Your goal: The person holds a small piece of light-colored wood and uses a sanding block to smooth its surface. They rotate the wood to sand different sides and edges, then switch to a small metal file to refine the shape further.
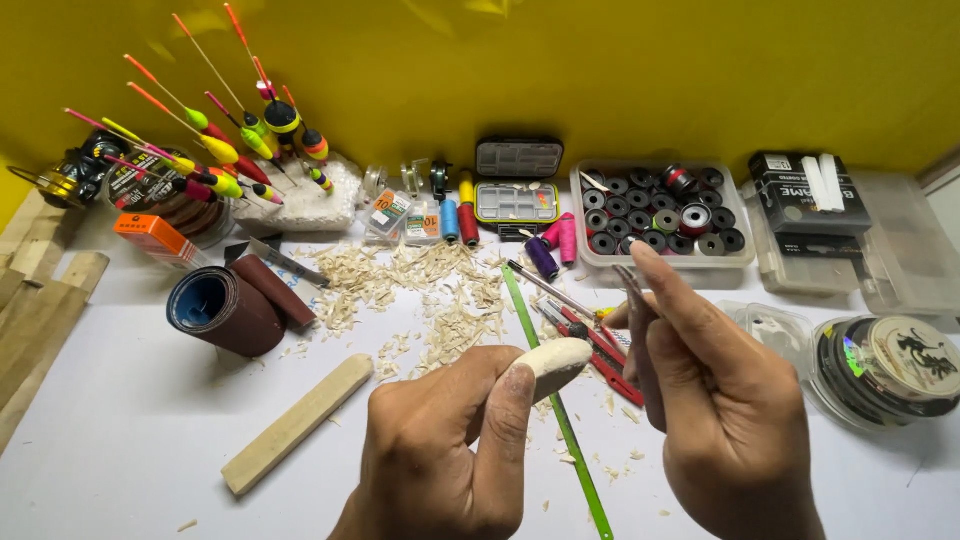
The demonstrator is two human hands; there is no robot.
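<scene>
So the whole setup sits on a white table [120, 440] against a yellow wall [600, 70], and I'll place everything off the green ruler [560, 415] that runs down the middle of the table.

Biggest stuff first: the left hand [440, 450] sits just left of the ruler's lower half, fingers and thumb closed around a pale carved wood piece [555, 362], whose rounded tip pokes out over the ruler. The right hand [720, 400] is on the other side of the ruler, pinching a thin dark blade-like tool [636, 300] between thumb and fingers, pointing up and away from the body. Can't make out what kind of tool it is exactly.

Up and to the right of the ruler's top end there's a clear tray of black spools [660, 215]. Far left of the ruler lies a roll of brown sandpaper [230, 305], and below that a plain wood stick [298, 425]. A bunch of bright fishing floats [225, 150] stands way up left. Wood shavings [430, 295] are scattered left of the ruler's top, and red-handled pliers [600, 350] lie just right of it, between the hands.
</scene>
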